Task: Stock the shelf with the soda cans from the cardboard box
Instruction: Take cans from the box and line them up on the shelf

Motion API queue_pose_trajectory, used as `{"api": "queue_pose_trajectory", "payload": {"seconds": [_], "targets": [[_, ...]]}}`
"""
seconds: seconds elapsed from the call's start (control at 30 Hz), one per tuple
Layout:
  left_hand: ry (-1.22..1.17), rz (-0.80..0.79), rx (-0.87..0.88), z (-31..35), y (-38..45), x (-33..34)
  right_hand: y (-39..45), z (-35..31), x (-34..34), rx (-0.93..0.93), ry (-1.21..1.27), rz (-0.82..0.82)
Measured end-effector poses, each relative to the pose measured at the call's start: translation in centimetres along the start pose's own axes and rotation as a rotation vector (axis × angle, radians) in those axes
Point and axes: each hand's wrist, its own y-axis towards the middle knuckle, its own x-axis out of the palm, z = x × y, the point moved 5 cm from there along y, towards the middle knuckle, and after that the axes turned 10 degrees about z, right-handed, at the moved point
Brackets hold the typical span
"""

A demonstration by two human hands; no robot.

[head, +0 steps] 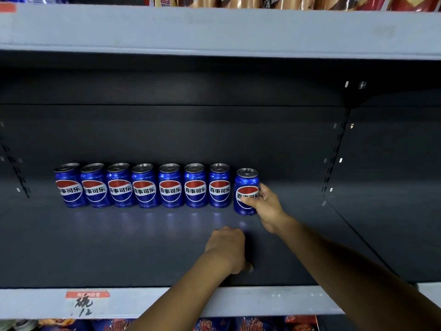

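Cans of blue Pepsi, seven of them [144,186], stand upright in one row toward the back of the dark shelf [119,247], starting near its left side and running to about the middle, labels facing the front edge. Just right of that row stands the eighth can [246,191], upright too, its long axis vertical, set slightly forward of the others with a small gap to the seventh. The left hand [226,249] rests knuckles-up on the shelf floor between the front edge and the row; its fingers look curled under, and whether it holds anything cannot be told. The right hand [267,206] grips the eighth can from its right side, thumb across the label and fingers behind. That hand is plainly the nearer one, so lining the can up likely means nudging it back and leftward. No cardboard box is in view.
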Motion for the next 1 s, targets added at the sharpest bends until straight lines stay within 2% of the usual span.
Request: {"api": "queue_pose_trajectory", "payload": {"seconds": [1.0], "targets": [[0.021, 0.036, 0.021, -0.2, 0.5, 0.0, 3.0, 1.1, 1.1, 0.011, -0.028, 0.069]]}}
